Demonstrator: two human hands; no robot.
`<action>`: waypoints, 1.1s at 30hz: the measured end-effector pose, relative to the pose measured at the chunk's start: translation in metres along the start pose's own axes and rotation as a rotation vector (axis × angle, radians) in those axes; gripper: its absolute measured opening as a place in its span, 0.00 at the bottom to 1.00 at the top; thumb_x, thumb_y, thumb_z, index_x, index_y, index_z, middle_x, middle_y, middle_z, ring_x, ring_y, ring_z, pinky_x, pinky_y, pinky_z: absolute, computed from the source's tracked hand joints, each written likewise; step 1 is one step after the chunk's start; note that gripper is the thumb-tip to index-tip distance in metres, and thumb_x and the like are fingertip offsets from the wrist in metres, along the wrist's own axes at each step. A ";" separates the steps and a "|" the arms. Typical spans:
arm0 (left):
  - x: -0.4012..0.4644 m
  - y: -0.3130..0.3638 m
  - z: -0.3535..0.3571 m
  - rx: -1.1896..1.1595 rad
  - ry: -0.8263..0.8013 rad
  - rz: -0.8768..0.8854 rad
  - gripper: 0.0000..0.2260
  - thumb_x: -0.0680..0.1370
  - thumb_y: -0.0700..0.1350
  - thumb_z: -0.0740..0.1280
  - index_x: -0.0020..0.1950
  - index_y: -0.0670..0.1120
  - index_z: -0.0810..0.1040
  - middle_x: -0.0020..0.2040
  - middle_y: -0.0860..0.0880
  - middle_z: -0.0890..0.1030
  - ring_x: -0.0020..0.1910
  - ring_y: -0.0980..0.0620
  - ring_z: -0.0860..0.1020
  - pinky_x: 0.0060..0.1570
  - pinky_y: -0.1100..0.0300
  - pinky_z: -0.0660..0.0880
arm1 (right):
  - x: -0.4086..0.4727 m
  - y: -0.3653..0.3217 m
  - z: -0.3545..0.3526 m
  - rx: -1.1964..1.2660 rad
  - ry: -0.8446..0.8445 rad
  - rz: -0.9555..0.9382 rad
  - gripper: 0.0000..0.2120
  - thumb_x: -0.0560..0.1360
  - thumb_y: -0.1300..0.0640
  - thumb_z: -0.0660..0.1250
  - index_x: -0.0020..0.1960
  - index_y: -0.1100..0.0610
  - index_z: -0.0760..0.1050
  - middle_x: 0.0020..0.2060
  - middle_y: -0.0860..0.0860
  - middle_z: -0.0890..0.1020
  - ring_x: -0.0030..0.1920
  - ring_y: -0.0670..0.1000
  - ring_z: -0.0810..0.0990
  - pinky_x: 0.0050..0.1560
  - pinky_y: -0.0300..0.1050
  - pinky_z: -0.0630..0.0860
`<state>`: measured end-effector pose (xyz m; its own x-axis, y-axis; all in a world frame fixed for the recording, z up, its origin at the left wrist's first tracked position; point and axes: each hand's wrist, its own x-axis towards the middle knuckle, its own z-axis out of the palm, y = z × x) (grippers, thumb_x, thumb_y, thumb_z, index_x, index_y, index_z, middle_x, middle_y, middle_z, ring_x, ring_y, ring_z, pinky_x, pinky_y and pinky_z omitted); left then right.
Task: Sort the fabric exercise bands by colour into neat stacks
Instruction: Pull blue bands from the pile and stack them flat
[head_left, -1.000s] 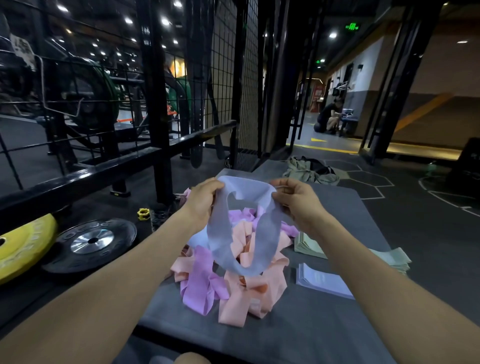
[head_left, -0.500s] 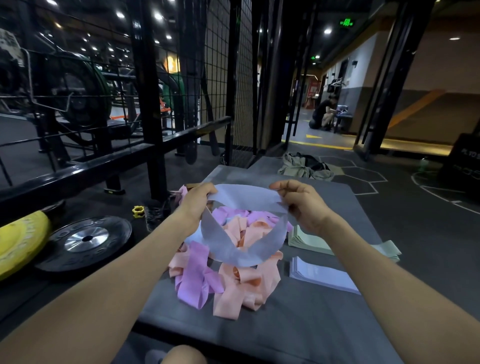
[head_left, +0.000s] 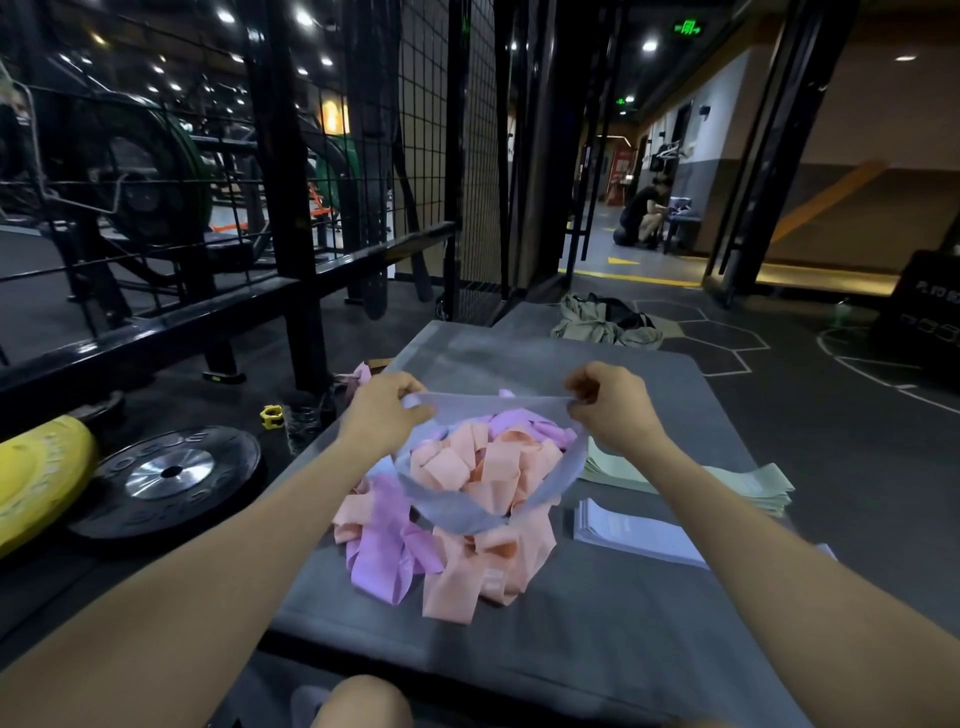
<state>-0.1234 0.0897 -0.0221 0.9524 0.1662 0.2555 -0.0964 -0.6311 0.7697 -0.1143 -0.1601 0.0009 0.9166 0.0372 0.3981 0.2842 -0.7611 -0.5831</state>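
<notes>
A wide grey padded mat (head_left: 597, 639) lies in front of me on the dark gym floor and carries all the fabric. Left of the mat, two weight plates rest on the floor: one yellow rubber plate (head_left: 36, 483) and one black plate with a silver steel hub (head_left: 171, 475), the yellow one overlapping the black one's left edge. A small yellow barbell collar (head_left: 271, 417) sits just beyond the black plate. Past the mat's far edge lies one crumpled olive-green garment (head_left: 597, 323).

At the mat's centre sits one loose heap of unsorted bands, peach and lilac fabric loops (head_left: 457, 525) tangled together; their number cannot be counted. To the right of the heap are two flat stacks: one stack of pale green bands (head_left: 748, 486), farther from me, and one stack of pale blue-grey bands (head_left: 634, 530), nearer, partly hidden by my right forearm. The two stacks lie just beside one another.

I hold one pale blue-grey fabric band (head_left: 483, 512) above the heap, its top edge stretched taut between my hands and its lower loop sagging onto the peach pieces. My left hand (head_left: 384, 413) pinches the band's left end with curled fingers; my right hand (head_left: 613, 408) grips the right end the same way.
</notes>
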 end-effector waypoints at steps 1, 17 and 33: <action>-0.001 -0.002 0.000 0.054 0.060 -0.016 0.06 0.72 0.44 0.72 0.40 0.47 0.76 0.35 0.52 0.75 0.33 0.51 0.73 0.35 0.61 0.69 | -0.001 0.001 0.000 -0.012 0.026 0.000 0.10 0.70 0.69 0.66 0.51 0.64 0.78 0.44 0.57 0.81 0.41 0.50 0.74 0.40 0.31 0.65; -0.001 -0.013 0.018 0.084 -0.019 0.102 0.08 0.72 0.36 0.67 0.46 0.47 0.74 0.41 0.53 0.73 0.34 0.55 0.72 0.35 0.69 0.66 | -0.007 0.003 -0.009 0.092 0.213 0.038 0.06 0.76 0.63 0.63 0.43 0.63 0.78 0.36 0.56 0.78 0.38 0.57 0.76 0.36 0.42 0.69; -0.023 0.070 0.053 -0.171 -0.153 0.259 0.24 0.69 0.45 0.75 0.57 0.45 0.65 0.53 0.50 0.71 0.49 0.52 0.73 0.51 0.56 0.73 | -0.004 -0.035 -0.003 0.142 0.054 -0.085 0.06 0.68 0.66 0.67 0.42 0.63 0.82 0.33 0.58 0.82 0.33 0.50 0.73 0.34 0.42 0.71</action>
<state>-0.1367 0.0018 -0.0053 0.9212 -0.1067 0.3742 -0.3751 -0.4989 0.7813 -0.1286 -0.1353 0.0221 0.8720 0.0600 0.4858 0.4009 -0.6571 -0.6384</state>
